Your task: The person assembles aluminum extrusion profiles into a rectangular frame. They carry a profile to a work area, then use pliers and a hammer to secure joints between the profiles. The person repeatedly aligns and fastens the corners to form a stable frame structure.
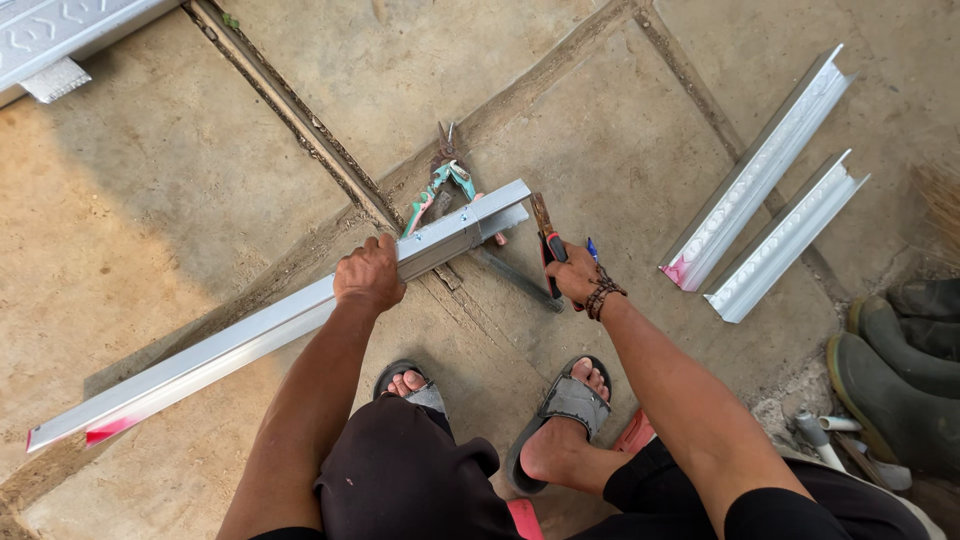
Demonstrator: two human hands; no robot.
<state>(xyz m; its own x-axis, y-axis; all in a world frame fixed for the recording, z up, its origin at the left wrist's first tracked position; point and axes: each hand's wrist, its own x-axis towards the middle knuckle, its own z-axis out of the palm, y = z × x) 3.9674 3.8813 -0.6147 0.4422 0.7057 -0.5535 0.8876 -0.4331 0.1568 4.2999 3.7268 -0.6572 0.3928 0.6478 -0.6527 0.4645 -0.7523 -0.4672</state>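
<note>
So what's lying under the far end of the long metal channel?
Under the long metal channel, tin snips with green-and-pink handles lie on the concrete floor. The channel covers the handle ends. The left hand grips the channel.

I see my left hand (368, 273) gripping the long metal channel (270, 328), which lies across the concrete floor (150, 200). My right hand (574, 272) holds a square tool (546, 240) just beside the channel's end. Tin snips (440, 185) with green handles lie behind the channel. Two short channel pieces (770, 215) lie well apart on the right, near the rubber boots (900, 370).
</note>
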